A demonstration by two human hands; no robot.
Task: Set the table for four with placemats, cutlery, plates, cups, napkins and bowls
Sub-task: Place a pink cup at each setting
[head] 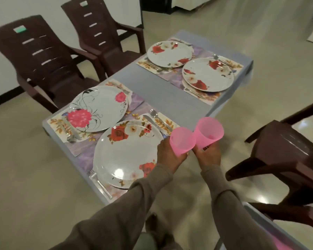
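Observation:
My left hand (pixel 170 156) grips a pink plastic cup (pixel 182 140), and my right hand (pixel 209 156) grips a second pink cup (pixel 209 131). Both cups tilt forward, mouths facing the camera, just off the near right edge of the blue-grey table (pixel 163 94). Several floral plates lie on floral placemats: a near rose plate (pixel 126 152), a pink-flower plate (pixel 99 109), and two far plates (pixel 170 53) (pixel 208 73). A fork (pixel 99 183) lies at the near plate's left. A knife and spoon (pixel 156 118) lie to its right, close to my left cup.
Two dark brown plastic chairs (pixel 43 56) (pixel 105 27) stand along the table's left side. Another brown chair (pixel 282 159) stands at the right, close to my right arm. A second surface's edge (pixel 271 228) shows at the lower right. The floor is pale tile.

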